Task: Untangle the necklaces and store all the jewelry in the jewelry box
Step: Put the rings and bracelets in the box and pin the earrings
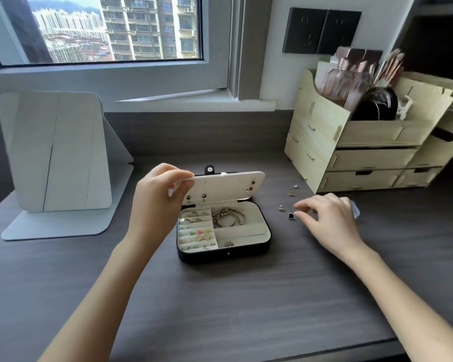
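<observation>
Left hand is up at the box, thumb and fingers pinched on the left end of the pale lid, propping it half open over the tray. That lid looks light and stiff, with a few studs pinned through it, so a gentle edge pinch is all it should need.

Inside, the bangles sit in the upper right compartment, rings and small earrings fill the slots on the left, and one small piece lies in the lower right section. No necklace shows anywhere here.

Right hand is low over the desk, just right of the box, fingers loosely curled with the tips reaching for the black clover stud. Whether they touch it yet, I cannot tell; nothing is clearly held.

More gold studs lie scattered near it, toward the organizer. These are tiny, hard, near weightless and likely to skid on the smooth top. Best bet: fingertip pinch across the head, or slide one to a nail and lift. The posts are thin, so go easy.
</observation>
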Motion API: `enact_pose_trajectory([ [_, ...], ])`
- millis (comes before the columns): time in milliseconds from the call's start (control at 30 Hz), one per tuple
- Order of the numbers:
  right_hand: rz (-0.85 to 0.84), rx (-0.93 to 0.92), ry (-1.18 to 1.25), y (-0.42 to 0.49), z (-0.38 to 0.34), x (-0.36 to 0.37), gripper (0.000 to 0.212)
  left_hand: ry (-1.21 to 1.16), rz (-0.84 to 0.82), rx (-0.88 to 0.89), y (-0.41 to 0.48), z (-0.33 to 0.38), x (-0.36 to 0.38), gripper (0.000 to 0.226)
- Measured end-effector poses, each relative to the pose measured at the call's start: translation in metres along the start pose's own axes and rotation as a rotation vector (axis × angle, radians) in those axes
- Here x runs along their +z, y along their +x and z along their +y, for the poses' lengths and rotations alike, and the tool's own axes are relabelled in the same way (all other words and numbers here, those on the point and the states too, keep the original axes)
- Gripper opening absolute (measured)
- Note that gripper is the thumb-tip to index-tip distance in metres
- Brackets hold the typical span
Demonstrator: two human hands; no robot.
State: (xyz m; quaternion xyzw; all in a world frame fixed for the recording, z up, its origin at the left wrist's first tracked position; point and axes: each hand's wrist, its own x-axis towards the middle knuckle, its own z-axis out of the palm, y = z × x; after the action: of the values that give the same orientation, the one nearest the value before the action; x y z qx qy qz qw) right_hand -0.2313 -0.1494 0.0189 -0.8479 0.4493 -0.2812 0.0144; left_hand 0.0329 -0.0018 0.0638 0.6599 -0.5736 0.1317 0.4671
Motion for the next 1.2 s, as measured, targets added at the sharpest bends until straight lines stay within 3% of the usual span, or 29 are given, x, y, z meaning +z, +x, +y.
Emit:
enact_pose_trajectory([
  [133, -0.092, -0.012, -0.133, 0.007, -0.002, 0.013, 0.016, 0.002, -0.031, 0.012, 0.001, 0.0, -0.001, 0.009],
  [267, -0.073, 0.009, -0.119, 0.012, -0.006, 0.014, 0.01, 0.015, -0.084, 0.026, 0.005, -0.003, -0.004, 0.008],
  [467, 0.143, -0.049, 0.554, 0.012, -0.068, -0.019, 0.006, 0.074, -0.108, 0.151, 0.015, -0.008, -0.003, 0.02],
  [667, 0.091, -0.133, 0.935, 0.036, -0.136, -0.001, 0.014, -0.315, -0.2, 0.013, 0.036, -0.007, 0.006, 0.034],
  [833, 0.23, -0.284, 0.905, 0.051, -0.143, 0.024, 0.014, -0.611, -0.351, -0.206, 0.042, -0.013, 0.002, 0.019],
  [933, 0.265, -0.365, 0.888, 0.054, -0.142, 0.032, 0.012, -0.593, -0.414, -0.237, 0.046, -0.018, 0.001, 0.028],
  [1200, 0.335, -0.444, 0.749, 0.057, -0.145, 0.038, 0.008, -0.666, -0.647, -0.323, 0.065, -0.026, -0.006, 0.016],
])
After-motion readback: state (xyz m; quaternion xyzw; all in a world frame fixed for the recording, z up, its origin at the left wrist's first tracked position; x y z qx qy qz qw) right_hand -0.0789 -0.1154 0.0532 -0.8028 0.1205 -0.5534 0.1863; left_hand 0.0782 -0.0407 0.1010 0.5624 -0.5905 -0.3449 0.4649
